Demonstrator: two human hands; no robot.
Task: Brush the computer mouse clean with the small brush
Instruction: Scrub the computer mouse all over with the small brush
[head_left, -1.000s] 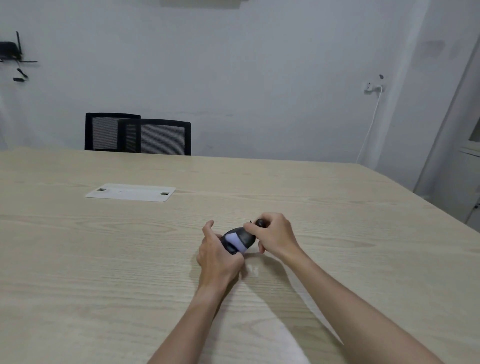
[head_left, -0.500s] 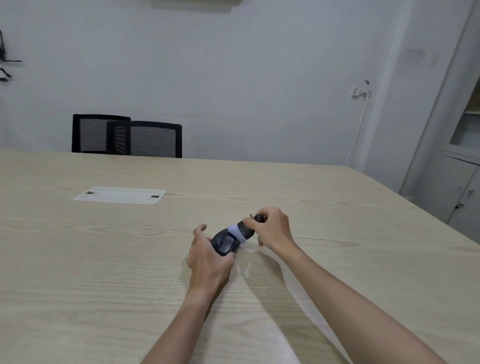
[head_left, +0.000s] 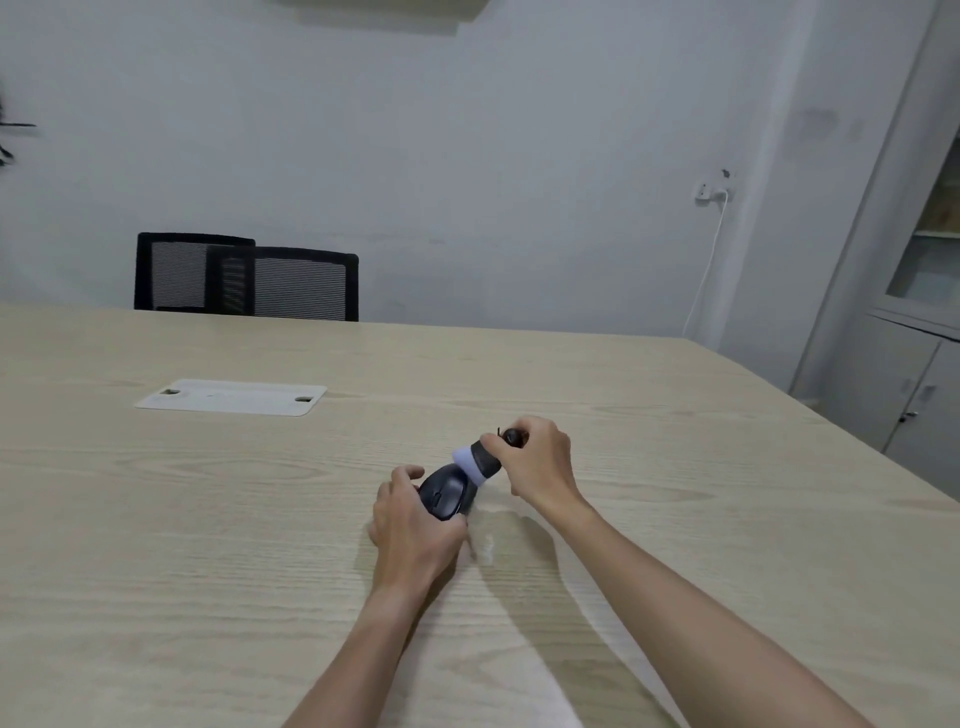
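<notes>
We saw a broad pale wooden table (head_left: 208, 519) filling the lower view, with two black mesh chairs (head_left: 249, 280) at its far edge and a grey cabinet (head_left: 914, 332) at the right wall; what its glass-fronted upper shelves held was too blurred to tell. A flat white plate (head_left: 231, 397) sat flush in the tabletop, well apart from the work. We saw no open container on the table.

Near the table's middle, our left hand (head_left: 410, 530) was wrapped around the near end of the black computer mouse (head_left: 444, 496), keeping it raised slightly off the wood. Our right hand (head_left: 540, 470) was closed around the dark handle of the small brush (head_left: 483, 460), whose pale bristle head touched the mouse's far end.

We judged the brushing step to be under way. The next move would call for short strokes along the buttons and wheel seam, with the left grip firm enough that the mouse would not twist.
</notes>
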